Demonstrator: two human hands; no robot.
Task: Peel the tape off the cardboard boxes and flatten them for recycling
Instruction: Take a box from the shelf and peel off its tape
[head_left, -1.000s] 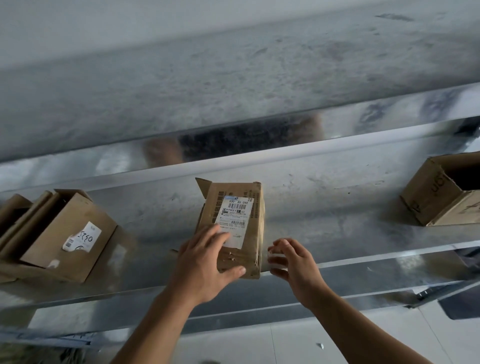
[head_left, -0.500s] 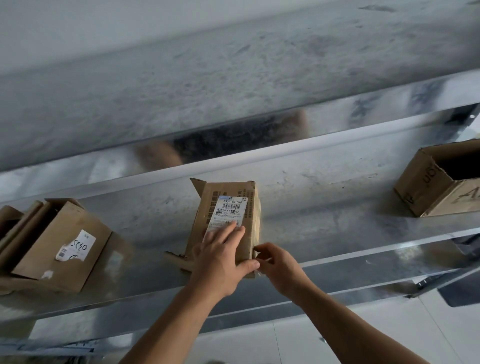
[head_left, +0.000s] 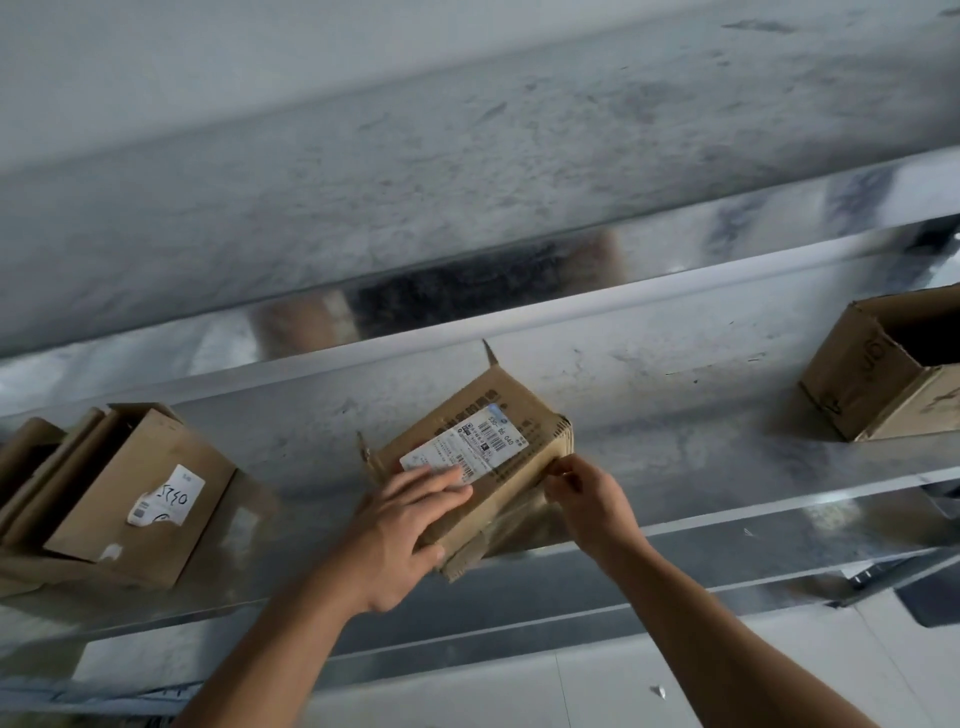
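Note:
A small brown cardboard box (head_left: 511, 410) with a white shipping label lies on the metal shelf (head_left: 675, 405), turned diagonally. My left hand (head_left: 410, 525) presses flat on its near top, fingers over the label's end and thumb at the front edge. My right hand (head_left: 587, 493) pinches something at the box's right side edge, where clear tape (head_left: 511, 525) shows on the side face. The box's far flap sticks up.
A flatter brown box (head_left: 140, 499) with a handwritten label lies at the shelf's left. An open brown box (head_left: 883, 374) stands at the right. The shelf has a raised back wall and a front lip, with pale floor below.
The box has been turned clockwise to lie diagonally. My left hand stayed pressed on top. My right hand moved from beside the front corner up to the right side edge and pinched there.

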